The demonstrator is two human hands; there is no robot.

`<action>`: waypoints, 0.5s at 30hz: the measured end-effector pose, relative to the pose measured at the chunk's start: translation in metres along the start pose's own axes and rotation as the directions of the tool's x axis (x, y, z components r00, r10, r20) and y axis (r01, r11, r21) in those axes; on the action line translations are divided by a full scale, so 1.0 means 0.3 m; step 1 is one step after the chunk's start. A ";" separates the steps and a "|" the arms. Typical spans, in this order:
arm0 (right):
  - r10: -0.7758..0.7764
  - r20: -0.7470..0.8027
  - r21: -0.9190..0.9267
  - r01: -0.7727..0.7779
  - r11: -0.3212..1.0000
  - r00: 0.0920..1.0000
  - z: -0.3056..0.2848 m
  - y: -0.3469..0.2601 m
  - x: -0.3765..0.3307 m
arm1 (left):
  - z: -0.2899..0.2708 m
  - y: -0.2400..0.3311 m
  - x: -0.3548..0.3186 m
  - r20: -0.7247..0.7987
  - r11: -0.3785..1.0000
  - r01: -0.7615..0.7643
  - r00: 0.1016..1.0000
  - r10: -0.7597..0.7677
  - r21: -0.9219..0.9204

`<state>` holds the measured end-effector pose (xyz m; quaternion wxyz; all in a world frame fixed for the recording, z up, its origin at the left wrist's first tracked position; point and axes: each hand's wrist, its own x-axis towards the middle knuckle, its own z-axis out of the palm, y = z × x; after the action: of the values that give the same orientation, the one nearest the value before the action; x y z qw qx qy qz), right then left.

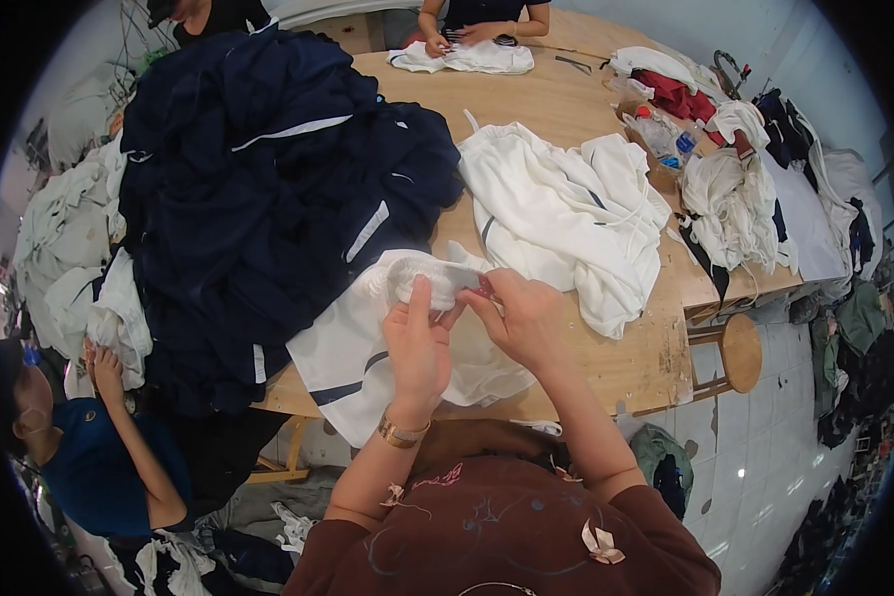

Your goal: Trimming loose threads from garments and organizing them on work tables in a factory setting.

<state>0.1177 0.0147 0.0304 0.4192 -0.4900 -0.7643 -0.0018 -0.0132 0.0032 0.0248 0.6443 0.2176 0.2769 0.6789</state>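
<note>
A white garment [343,343] with dark navy stripes and a gathered elastic waistband [417,281] lies over the front table edge. My left hand [419,343] grips the waistband, its thumb on top of the gathered fabric. At the waistband's right end, the thumb and fingers of my right hand [520,313] are pinched together on the cloth. Something small and reddish shows by these fingertips; I cannot make out what it is. Just beyond my right hand lie white drawstring pants [566,204] with dark piping.
A big heap of navy garments [258,189] covers the table's left side. Bottles [656,129] and more cloth lie at the right. One person works on white cloth [462,57] across the table, another handles cloth at the left. A round wooden stool [742,353] stands at the right.
</note>
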 end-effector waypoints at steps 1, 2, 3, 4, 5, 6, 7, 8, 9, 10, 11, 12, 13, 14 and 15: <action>0.024 0.040 -0.009 -0.024 1.000 0.999 -0.006 -0.002 0.001 | 0.002 0.001 0.000 -0.001 1.000 0.001 1.000 -0.001 0.002; 0.024 0.040 -0.009 -0.024 1.000 0.999 -0.009 -0.005 0.004 | 0.003 0.002 -0.001 -0.002 1.000 0.002 1.000 -0.002 0.004; 0.012 0.028 -0.006 -0.012 1.000 1.000 -0.011 -0.008 0.006 | 0.003 0.001 -0.001 -0.002 1.000 0.001 1.000 -0.001 0.004; 0.000 0.017 -0.004 0.000 1.000 1.000 -0.013 -0.011 0.007 | 0.001 0.000 -0.001 0.004 1.000 0.000 1.000 0.000 0.004; 0.000 0.017 -0.004 0.000 1.000 1.000 -0.014 -0.013 0.009 | 0.000 -0.002 -0.002 0.009 1.000 -0.001 1.000 0.001 0.003; 0.001 0.020 -0.010 -0.001 1.000 1.000 -0.015 -0.014 0.010 | -0.002 -0.003 -0.002 0.009 1.000 -0.001 1.000 0.001 0.003; 0.002 0.022 -0.016 -0.001 1.000 1.000 -0.015 -0.014 0.012 | -0.004 -0.005 -0.001 0.013 1.000 -0.005 1.000 0.005 0.005; 0.001 0.022 -0.015 -0.001 1.000 1.000 -0.015 -0.012 0.012 | -0.005 -0.006 -0.001 0.018 1.000 -0.008 1.000 0.008 0.007; -0.001 0.026 -0.026 0.001 1.000 1.000 -0.013 -0.010 0.011 | -0.003 -0.005 -0.002 0.017 1.000 -0.008 1.000 0.008 0.007; -0.003 0.030 -0.036 0.004 0.999 1.000 -0.012 -0.009 0.010 | 0.001 -0.002 -0.003 0.015 1.000 -0.006 1.000 0.005 0.015; -0.003 0.030 -0.036 0.004 0.999 1.000 -0.011 -0.008 0.010 | 0.003 0.000 -0.004 0.012 1.000 -0.003 1.000 0.002 0.023; 0.004 0.023 -0.023 -0.003 1.000 1.000 -0.011 -0.006 0.011 | 0.001 0.000 -0.003 0.012 1.000 -0.003 1.000 0.002 0.023; 0.011 0.017 -0.011 -0.010 1.000 1.000 -0.012 -0.004 0.011 | -0.001 -0.001 -0.002 0.022 1.000 0.002 1.000 -0.003 0.025; 0.012 0.017 -0.011 -0.011 1.000 1.000 -0.013 -0.002 0.010 | -0.003 -0.002 -0.001 0.032 1.000 0.007 0.999 -0.008 0.027; 0.039 0.009 0.024 -0.039 0.999 0.999 -0.015 -0.001 0.009 | -0.001 0.002 -0.001 0.031 1.000 0.008 0.999 -0.009 0.028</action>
<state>0.1199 0.0148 0.0352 0.4218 -0.4997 -0.7564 0.0177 -0.0139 0.0029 0.0249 0.6483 0.2359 0.2769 0.6688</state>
